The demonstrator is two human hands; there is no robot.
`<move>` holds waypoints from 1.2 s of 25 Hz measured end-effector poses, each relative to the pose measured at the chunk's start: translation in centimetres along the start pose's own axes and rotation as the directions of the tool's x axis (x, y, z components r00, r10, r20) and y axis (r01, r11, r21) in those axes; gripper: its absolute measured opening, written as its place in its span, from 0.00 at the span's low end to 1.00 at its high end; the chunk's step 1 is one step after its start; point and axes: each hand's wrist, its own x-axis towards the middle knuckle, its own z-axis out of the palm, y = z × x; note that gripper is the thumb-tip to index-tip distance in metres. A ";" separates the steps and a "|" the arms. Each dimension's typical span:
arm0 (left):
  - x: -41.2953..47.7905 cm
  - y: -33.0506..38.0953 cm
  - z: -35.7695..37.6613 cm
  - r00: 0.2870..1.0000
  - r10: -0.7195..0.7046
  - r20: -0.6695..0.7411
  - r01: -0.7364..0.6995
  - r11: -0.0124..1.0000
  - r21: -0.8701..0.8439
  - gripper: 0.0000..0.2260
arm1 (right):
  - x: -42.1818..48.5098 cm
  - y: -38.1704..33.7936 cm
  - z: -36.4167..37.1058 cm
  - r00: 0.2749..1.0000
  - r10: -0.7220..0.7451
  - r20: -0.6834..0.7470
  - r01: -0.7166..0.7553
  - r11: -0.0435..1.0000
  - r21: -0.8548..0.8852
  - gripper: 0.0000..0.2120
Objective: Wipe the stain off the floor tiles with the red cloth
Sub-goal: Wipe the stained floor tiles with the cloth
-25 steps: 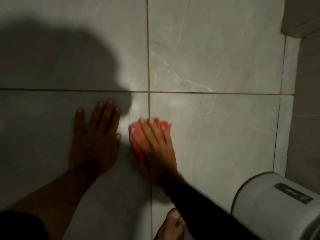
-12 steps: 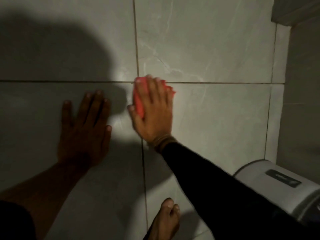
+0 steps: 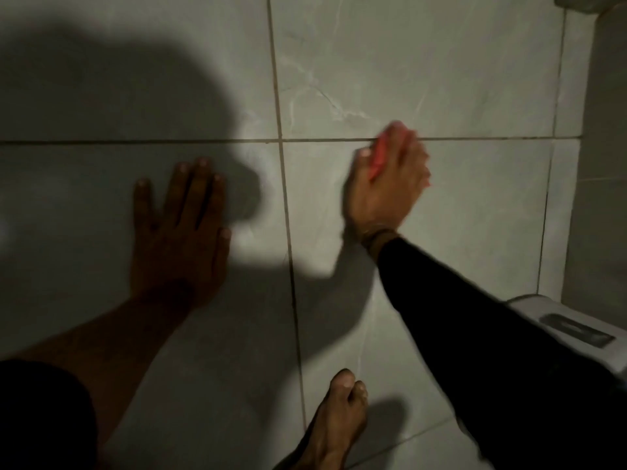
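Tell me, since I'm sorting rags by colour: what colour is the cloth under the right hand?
Red, pinkish where lit; the cloth shows in the head view.

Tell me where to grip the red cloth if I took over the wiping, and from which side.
Press down from above, as the right hand does now: the red cloth lies flat on the floor tile at the grout line, mostly covered by the palm. Only its left edge shows, between thumb and fingers, so pinching there with the thumb would probably hold it while wiping. The left hand just braces on the floor.
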 end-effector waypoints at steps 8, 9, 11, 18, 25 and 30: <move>-0.1 0.0 -0.2 1.000 0.015 -0.012 -0.015 1.000 0.020 0.32 | -10.2 5.8 -1.4 0.497 -0.774 0.393 0.816 0.571 0.093 0.30; -0.1 0.0 -0.3 1.000 0.015 -0.008 -0.015 1.000 0.014 0.32 | -8.7 8.1 -2.3 0.613 -0.688 0.388 0.738 0.674 0.031 0.32; 0.0 0.1 -0.3 1.000 0.016 -0.005 -0.016 1.000 0.006 0.33 | -4.1 9.3 -3.4 0.906 -0.334 0.261 0.355 0.934 -0.035 0.34; 0.1 0.0 0.1 1.000 0.010 0.002 -0.010 1.000 0.008 0.33 | -6.5 -1.9 2.2 0.859 -0.495 0.130 0.492 0.869 0.051 0.33; 0.0 0.0 -0.2 1.000 0.011 0.000 -0.011 1.000 -0.002 0.33 | -18.7 11.9 -3.4 0.950 -0.088 0.298 0.114 0.991 -0.073 0.33; 0.0 0.2 -0.2 1.000 0.008 0.001 -0.008 1.000 0.003 0.33 | 0.9 3.8 -0.7 0.989 0.146 -0.035 -0.145 0.989 0.027 0.33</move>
